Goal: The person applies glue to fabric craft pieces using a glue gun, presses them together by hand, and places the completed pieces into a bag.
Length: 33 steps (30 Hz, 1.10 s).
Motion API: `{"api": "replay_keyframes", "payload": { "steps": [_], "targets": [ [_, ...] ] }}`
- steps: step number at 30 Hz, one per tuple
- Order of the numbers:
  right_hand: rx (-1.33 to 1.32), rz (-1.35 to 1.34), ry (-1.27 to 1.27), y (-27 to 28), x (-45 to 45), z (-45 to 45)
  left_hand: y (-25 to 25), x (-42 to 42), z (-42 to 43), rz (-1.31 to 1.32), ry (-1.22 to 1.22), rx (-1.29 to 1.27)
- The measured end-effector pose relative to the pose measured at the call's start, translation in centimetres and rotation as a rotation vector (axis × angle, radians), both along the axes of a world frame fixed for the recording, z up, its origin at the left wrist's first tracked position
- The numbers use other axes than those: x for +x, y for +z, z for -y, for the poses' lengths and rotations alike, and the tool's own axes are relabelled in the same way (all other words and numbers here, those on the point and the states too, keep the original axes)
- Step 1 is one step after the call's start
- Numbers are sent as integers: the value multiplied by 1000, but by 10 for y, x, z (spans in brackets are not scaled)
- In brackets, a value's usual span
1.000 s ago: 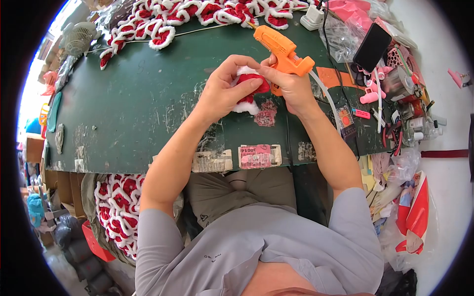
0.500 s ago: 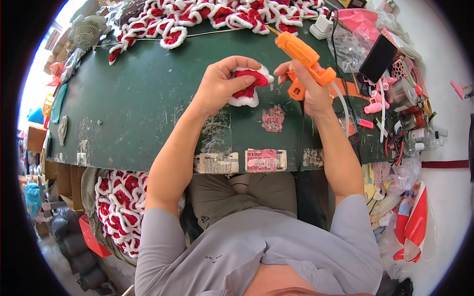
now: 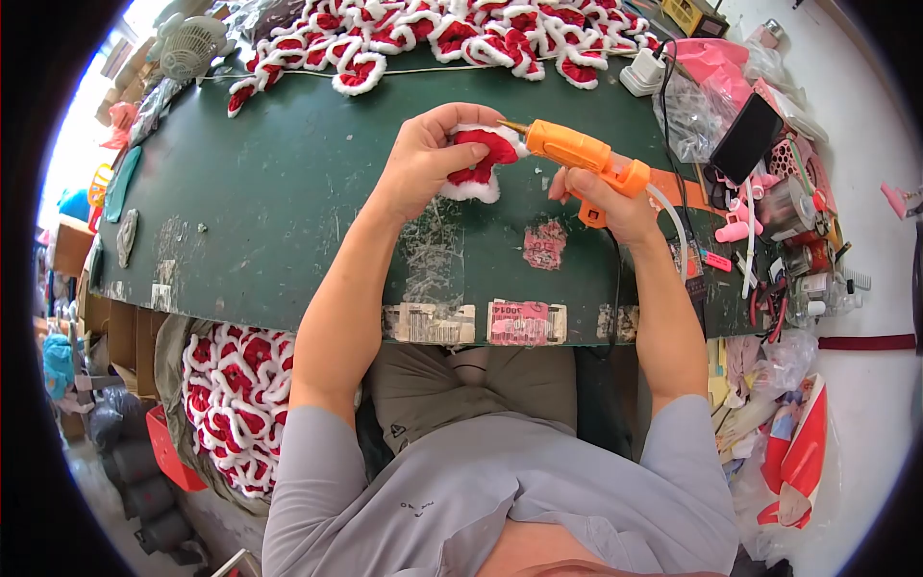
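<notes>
Between the thumb and fingers of my left hand [image 3: 423, 159] is a small red fabric piece [image 3: 486, 151] edged with white fluffy trim. My right hand [image 3: 615, 197] grips an orange hot glue gun [image 3: 569, 146] with a white glue stick [image 3: 676, 231] coming out of its back end. The gun's nozzle points left and lies at the top edge of the red piece, close to my left fingertips. Whether the nozzle touches the trim I cannot tell.
Many similar red-and-white pieces [image 3: 461, 38] lie along the far side of the green table [image 3: 288, 192]. More fill a sack [image 3: 240, 404] at lower left. A fan [image 3: 187, 48] stands far left. A black phone [image 3: 741, 137], cables, pliers and plastic bags crowd the right.
The glue gun has swung down and left, bringing its nozzle to the red piece's upper edge. My left hand keeps hold of the piece in nearly the same spot.
</notes>
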State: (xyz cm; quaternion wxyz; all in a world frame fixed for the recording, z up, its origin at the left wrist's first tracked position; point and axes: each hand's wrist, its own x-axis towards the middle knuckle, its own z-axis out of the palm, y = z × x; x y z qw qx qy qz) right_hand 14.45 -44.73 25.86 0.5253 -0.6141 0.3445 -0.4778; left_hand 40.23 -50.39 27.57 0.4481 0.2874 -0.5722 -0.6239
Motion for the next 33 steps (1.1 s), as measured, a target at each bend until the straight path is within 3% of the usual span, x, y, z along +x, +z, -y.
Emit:
{"api": "replay_keyframes", "payload": {
  "steps": [33],
  "targets": [
    [120,-120,-99,9,6,-7,-1,6,1,-2,-29,38]
  ]
}}
